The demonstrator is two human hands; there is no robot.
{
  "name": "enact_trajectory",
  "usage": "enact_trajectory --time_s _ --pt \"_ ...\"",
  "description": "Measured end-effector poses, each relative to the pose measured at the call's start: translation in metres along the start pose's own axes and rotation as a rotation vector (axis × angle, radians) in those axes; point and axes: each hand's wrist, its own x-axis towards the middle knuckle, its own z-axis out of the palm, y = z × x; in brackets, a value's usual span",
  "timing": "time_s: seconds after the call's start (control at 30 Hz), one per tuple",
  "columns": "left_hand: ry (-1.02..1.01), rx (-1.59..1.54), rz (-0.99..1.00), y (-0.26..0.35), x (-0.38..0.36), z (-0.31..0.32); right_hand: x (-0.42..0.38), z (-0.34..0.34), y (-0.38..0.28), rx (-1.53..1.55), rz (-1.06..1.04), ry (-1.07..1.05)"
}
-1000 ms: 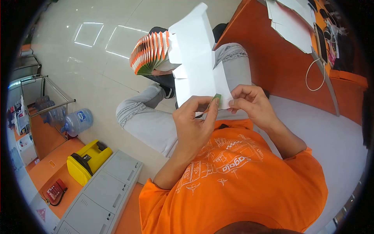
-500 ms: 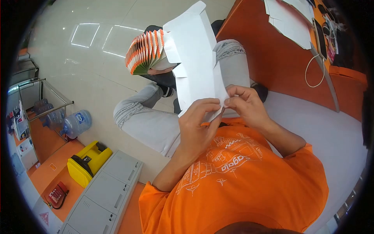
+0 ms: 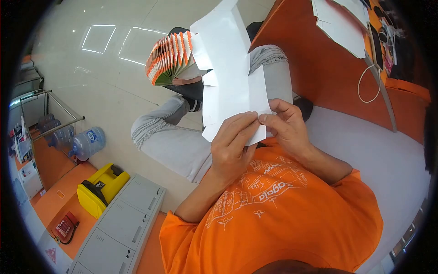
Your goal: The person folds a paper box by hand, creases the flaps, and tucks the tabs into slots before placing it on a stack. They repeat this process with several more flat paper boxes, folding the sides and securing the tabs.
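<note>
Here: white card (image 3: 226, 93), long axis running forward; left hand (image 3: 232, 144), pinching its near end; right hand (image 3: 288, 128), pinching just beside.

Bright, with rectangular light reflections on the glossy floor (image 3: 123, 86), fisheye bending and black corners.

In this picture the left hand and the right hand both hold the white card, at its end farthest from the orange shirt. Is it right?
The end is wrong: the left hand and right hand both hold the white card at its end nearest the orange shirt, as the head view shows.
</note>
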Motion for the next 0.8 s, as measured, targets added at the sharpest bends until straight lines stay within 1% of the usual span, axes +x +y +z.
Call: enact_trajectory --time_s 0.17,0.23,0.37,0.43,0.47,0.53,0.57,0.63,0.7,0.77,0.8 --pt "0.001 -0.026 0.022 -0.002 0.0 0.0 -0.001 0.005 0.003 0.071 0.002 0.015" --pt "-0.005 -0.011 0.047 -0.005 -0.001 0.001 -0.001 0.005 0.004 0.029 -0.065 0.003" --pt "-0.019 -0.003 -0.014 0.013 0.006 -0.001 0.001 -0.003 0.009 0.009 -0.116 0.002" --pt "-0.093 -0.167 -0.094 0.018 0.01 -0.009 0.002 -0.006 0.013 -0.168 -0.353 -0.015" --pt "-0.096 -0.172 -0.096 0.016 0.011 -0.012 0.001 -0.009 0.01 -0.169 -0.35 -0.011" --pt "-0.084 -0.406 -0.181 0.007 0.02 -0.014 0.002 -0.014 -0.003 -0.182 -0.339 -0.084" --pt "-0.083 -0.41 -0.179 0.005 0.027 -0.014 0.001 -0.014 -0.008 -0.186 -0.34 -0.083" --pt "-0.028 -0.239 -0.096 0.005 0.041 -0.015 -0.005 -0.013 -0.014 -0.188 -0.357 -0.17" --pt "-0.063 -0.293 -0.064 0.009 0.048 -0.013 -0.007 -0.014 -0.021 -0.164 -0.395 -0.17" --pt "-0.193 -0.491 -0.206 0.015 0.051 -0.011 -0.011 -0.013 -0.029 -0.153 -0.436 -0.166" --pt "-0.2 -0.508 -0.197 0.019 0.051 -0.008 -0.014 -0.01 -0.031 -0.118 -0.459 -0.167"
